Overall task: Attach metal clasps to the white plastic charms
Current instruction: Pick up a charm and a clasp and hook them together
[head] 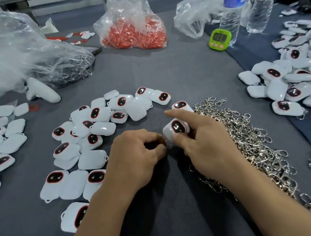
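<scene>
1. Right grip (205, 144) holds one white charm (176, 128), dark face up. Thumb and lower fingers curl round it; the index finger is straight.
2. Left grip (137, 161) is narrow, fingertips pinched at the charm's lower-left corner. A glint of metal there is likely a clasp (167, 146), mostly hidden.
3. Step in hand, by my guess: hooking the clasp on this charm. Can't tell if it is on yet.
4. Done: right pile (297, 83) on the desk (163, 71) shows charms with clasps hanging.
5. Left to do: many bare charms in the centre pile (95, 127), and the loose clasp heap (252, 143) beside the right wrist is big. Looks far from finished.
</scene>
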`<state>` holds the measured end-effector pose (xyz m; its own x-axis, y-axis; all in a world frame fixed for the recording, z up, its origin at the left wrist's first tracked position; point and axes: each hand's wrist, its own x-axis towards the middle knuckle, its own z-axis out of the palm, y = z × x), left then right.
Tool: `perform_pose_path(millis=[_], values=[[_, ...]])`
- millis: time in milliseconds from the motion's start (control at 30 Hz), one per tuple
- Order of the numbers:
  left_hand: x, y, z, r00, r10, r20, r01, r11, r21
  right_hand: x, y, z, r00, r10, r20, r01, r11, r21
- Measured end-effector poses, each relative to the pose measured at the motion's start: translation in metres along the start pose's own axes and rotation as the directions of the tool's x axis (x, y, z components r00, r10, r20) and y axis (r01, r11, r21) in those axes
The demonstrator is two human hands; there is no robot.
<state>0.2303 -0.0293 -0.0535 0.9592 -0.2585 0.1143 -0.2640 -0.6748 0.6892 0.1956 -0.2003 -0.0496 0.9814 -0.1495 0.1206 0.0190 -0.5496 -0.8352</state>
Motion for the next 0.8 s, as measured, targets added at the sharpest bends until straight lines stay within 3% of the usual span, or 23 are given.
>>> perform_pose_path(millis=[200, 400, 800], values=[[0.0007, -0.0022, -0.0010, 0.999, 0.029, 0.018, -0.030, 1.000, 0.010, -0.0003, 0.0001, 0.0009, 0.999, -0.036, 0.004, 0.036, 0.997, -0.068], [0.0019, -0.0015, -0.0008, 0.998, 0.062, 0.007, -0.062, 0.998, 0.007, 0.0023, 0.0056, 0.0009, 1.000, -0.013, -0.005, 0.014, 0.999, 0.036], [-0.0036, 0.0071, -0.0032, 0.994, 0.103, 0.028, -0.105, 0.991, 0.080, 0.0082, 0.0074, -0.0048, 0.998, -0.009, 0.069, 0.005, 0.998, 0.055]])
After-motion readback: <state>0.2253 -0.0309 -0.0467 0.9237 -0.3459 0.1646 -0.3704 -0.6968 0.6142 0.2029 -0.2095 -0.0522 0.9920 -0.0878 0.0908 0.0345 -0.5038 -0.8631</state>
